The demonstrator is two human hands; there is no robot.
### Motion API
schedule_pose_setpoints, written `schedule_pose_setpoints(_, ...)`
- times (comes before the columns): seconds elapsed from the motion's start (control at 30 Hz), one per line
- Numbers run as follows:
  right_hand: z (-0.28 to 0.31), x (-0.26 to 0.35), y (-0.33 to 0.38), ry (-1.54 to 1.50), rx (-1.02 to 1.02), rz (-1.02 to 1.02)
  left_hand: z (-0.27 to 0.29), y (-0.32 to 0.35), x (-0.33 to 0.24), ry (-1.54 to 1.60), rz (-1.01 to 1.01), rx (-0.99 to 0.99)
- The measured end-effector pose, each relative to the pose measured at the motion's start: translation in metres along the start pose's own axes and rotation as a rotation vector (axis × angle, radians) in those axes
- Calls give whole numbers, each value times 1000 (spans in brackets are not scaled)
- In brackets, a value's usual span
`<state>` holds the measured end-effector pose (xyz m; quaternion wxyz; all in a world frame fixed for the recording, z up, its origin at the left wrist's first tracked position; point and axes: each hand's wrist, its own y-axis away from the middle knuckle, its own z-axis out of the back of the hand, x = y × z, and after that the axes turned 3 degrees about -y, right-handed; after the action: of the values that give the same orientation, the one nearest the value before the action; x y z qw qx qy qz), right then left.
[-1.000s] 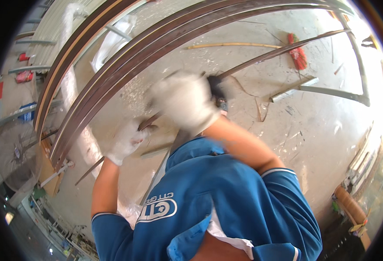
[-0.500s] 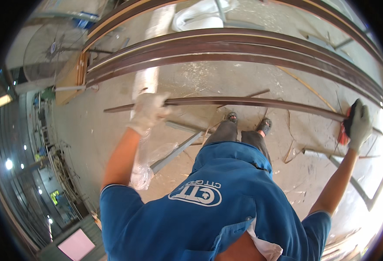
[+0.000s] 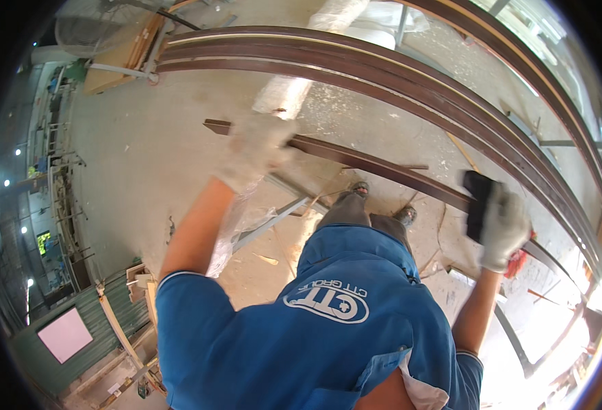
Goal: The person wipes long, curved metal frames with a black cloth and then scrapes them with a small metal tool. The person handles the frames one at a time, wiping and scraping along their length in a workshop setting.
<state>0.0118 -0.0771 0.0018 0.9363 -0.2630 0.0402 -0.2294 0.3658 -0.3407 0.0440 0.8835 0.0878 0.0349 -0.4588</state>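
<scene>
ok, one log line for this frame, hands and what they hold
left hand: gloved, gripping brown metal bar near its end | right hand: gloved, holding black block against bar | bar: held above concrete floor

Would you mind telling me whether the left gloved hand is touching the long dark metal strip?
Touching. The head view shows the left gloved hand closed on the long dark metal strip near its end, with no gap visible.

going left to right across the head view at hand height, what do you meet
Pale floor fan at upper left → gloved left hand gripping the long dark metal bar → work shoes → gloved right hand holding a black block
</scene>
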Motion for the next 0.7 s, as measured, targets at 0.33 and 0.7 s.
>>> schedule_pose_setpoints(0.33, -16, 120, -27, -374, 118, 301, -35, 17, 15, -38, -62, -437)
schedule_pose_setpoints(0.7, 11, 98, -21, -196, 53, 305, -33, 50, 58, -112, 62, -544)
